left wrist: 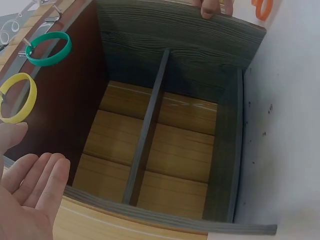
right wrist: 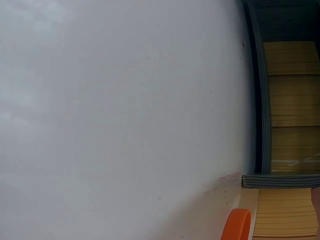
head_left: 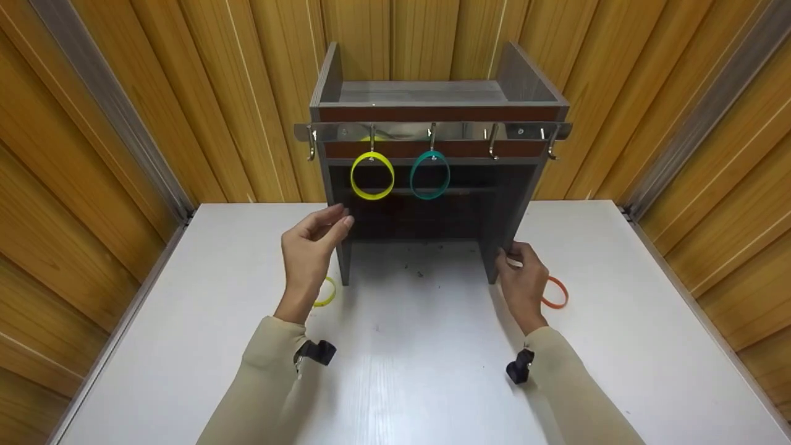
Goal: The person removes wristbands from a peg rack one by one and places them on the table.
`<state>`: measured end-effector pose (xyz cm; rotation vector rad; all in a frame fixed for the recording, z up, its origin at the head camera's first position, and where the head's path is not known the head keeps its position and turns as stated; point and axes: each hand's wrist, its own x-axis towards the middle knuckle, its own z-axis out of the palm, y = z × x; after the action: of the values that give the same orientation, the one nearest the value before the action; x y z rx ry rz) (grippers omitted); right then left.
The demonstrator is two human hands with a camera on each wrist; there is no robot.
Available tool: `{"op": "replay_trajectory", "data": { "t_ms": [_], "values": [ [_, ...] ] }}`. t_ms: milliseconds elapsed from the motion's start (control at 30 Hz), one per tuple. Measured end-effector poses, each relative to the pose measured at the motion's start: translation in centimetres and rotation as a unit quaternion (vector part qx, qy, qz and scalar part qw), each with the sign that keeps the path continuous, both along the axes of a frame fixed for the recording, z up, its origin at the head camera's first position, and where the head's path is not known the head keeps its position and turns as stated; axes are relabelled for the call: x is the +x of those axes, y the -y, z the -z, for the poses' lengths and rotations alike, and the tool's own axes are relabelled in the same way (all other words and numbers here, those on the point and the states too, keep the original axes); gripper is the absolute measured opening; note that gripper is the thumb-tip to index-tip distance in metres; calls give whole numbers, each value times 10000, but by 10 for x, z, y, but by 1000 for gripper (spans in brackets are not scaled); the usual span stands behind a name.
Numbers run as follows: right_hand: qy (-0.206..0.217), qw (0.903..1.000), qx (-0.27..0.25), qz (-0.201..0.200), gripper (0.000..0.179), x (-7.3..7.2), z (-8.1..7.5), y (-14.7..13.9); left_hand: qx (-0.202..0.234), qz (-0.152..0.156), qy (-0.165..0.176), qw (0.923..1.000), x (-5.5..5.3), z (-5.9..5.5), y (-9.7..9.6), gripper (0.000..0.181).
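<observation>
A grey wooden shelf unit (head_left: 519, 198) stands in front of me with a metal hook rail (head_left: 401, 131) across its front. From two of its hooks hang a yellow ring (head_left: 353, 176) and a teal ring (head_left: 412, 176), side by side. My left hand (head_left: 309, 247) is raised by the unit's left side, below the yellow ring. Its fingers (left wrist: 45, 185) are loosely extended, with nothing between them and the thumb. Low on the right side panel, my right hand (head_left: 524, 281) grips the panel's front edge; its fingertips (left wrist: 210, 7) show over that edge in the left wrist view.
On the white table (head_left: 401, 371), an orange ring (head_left: 563, 295) lies just right of my right hand. Another yellow ring (head_left: 332, 296) lies partly hidden behind my left wrist. Bare hooks (head_left: 493, 148) stick out at the rail's right. Wood-patterned walls (head_left: 420, 37) enclose the back and sides.
</observation>
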<state>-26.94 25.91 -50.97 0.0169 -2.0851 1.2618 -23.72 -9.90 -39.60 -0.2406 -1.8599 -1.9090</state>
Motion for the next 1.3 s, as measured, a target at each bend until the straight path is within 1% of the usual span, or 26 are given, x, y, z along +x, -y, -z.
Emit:
{"op": "replay_trajectory", "data": {
  "t_ms": [200,400,633,800,967,1033,1300],
  "values": [
    [50,10000,-40,-1,15,1,0,0,148,235,-66,9996,-5,-10,-10,32],
    [109,9998,-148,-81,16,1,-1,0,299,343,-39,9990,-7,-19,-18,34],
    [120,9998,-129,-33,16,2,0,1,473,413,10,9980,-10,-27,-23,33],
    [72,9999,-66,-24,16,2,0,1,729,433,-79,9964,-11,-31,-24,29],
    [8,10000,-44,-37,17,2,-1,1,1073,518,-216,9926,-12,-35,-25,22],
    [26,10000,-39,-11,17,2,0,1,1151,505,-237,9918,-12,-37,-25,20],
    [16,10000,-6,70,16,1,-1,1,1196,501,-373,9909,-10,-46,-24,17]
  ]
}}
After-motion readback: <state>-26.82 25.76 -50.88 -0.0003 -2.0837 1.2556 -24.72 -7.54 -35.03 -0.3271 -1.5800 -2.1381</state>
